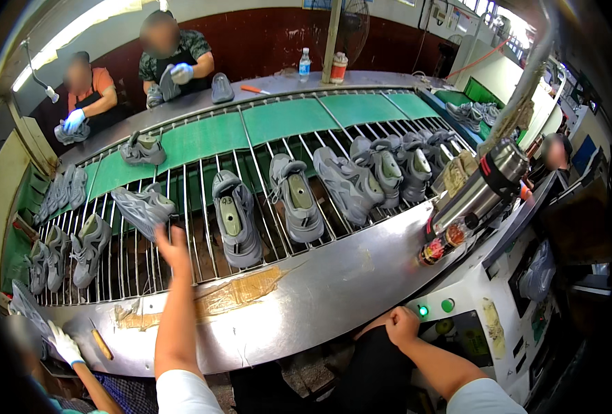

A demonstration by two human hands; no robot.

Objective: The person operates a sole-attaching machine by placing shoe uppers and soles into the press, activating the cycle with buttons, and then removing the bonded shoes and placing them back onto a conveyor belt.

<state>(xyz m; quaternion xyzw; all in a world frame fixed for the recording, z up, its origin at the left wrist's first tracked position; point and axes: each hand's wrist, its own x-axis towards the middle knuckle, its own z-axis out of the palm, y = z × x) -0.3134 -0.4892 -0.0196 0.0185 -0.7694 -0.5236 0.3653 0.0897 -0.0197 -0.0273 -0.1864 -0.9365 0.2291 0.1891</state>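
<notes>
My left hand (172,250) reaches over the near side of a metal-bar rack, its fingers apart. Its fingertips are at the side of a grey sneaker (140,208) that lies slanted across the bars; whether they press on it I cannot tell. To the right of that hand stand a grey sneaker (238,219) with a pale insole and another grey sneaker (296,200). My right hand (404,324) is curled closed above my dark-clothed leg, beside a white machine panel (468,310). Nothing shows in its fingers.
More sneakers (389,169) crowd the rack's right part. A steel flask (482,183) and a dark-capped bottle (447,240) stand on the right. A co-worker's gloved hand (64,345) is near an awl-like tool (101,341). Two people handle shoes across the green belt (278,121).
</notes>
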